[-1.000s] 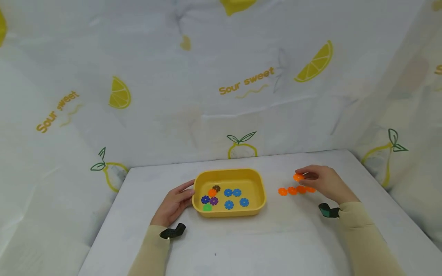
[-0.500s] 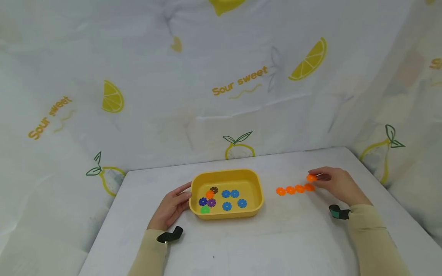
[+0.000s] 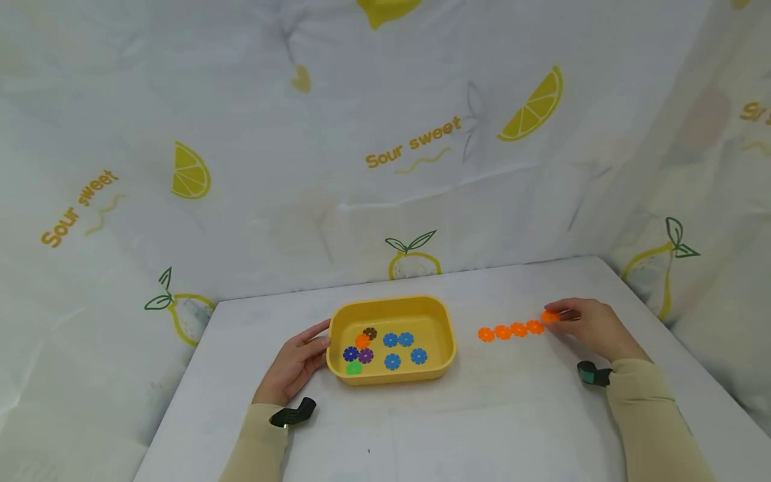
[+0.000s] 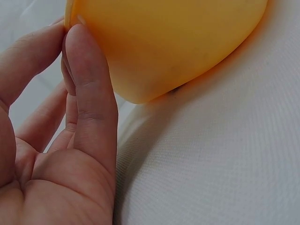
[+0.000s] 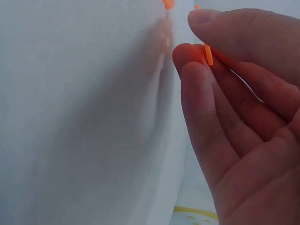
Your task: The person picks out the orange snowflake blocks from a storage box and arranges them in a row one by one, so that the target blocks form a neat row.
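In the head view my left hand holds the left rim of a yellow plastic tray; the left wrist view shows the thumb and fingers at the tray's edge. At the right, my right hand pinches an orange snowflake disc between thumb and fingers. Its thin edge shows in the right wrist view, the rest being hidden by the fingers. Several orange snowflake discs lie in a row on the table, and the held disc is close to the row's right end.
Inside the tray lie blue discs, a brown disc, an orange disc, a dark blue disc, a purple disc and a green piece. Behind the white table hangs a lemon-print cloth.
My right hand has carried the orange disc rightward and then lower, toward the right end of the row. My left hand stays at the tray. The head view has shifted slightly.
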The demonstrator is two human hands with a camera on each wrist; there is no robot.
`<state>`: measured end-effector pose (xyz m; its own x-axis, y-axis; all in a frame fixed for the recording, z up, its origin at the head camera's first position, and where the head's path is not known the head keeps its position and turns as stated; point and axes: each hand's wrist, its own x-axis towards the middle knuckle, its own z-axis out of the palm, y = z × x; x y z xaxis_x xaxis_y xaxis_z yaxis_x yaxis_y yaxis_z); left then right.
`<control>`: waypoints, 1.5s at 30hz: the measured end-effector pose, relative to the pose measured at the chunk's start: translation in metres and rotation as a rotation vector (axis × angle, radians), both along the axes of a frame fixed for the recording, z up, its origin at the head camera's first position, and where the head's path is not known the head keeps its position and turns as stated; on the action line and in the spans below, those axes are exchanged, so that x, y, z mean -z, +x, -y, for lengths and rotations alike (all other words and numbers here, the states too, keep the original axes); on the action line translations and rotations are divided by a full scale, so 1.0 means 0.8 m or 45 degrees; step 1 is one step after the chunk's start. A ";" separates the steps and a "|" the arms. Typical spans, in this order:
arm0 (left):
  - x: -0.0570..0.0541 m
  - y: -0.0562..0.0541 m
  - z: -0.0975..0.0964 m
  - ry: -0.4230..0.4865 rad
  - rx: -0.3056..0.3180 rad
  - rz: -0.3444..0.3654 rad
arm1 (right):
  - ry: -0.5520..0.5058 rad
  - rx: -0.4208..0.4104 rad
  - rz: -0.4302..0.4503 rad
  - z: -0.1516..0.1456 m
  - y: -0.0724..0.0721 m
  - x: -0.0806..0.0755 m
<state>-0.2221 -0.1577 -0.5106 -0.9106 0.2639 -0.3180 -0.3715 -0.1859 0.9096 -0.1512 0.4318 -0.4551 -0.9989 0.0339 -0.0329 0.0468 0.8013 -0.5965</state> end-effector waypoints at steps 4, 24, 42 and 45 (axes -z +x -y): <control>0.000 0.000 -0.001 0.000 0.002 -0.008 | 0.003 0.007 0.007 0.000 0.001 0.002; -0.001 0.001 -0.004 0.008 -0.017 -0.012 | 0.004 0.012 -0.011 0.000 -0.001 0.011; -0.003 0.001 0.001 0.005 -0.042 0.013 | 0.053 0.003 0.008 0.003 -0.003 0.002; -0.001 -0.001 -0.005 -0.009 -0.028 -0.004 | 0.055 -0.005 -0.020 0.001 0.001 -0.003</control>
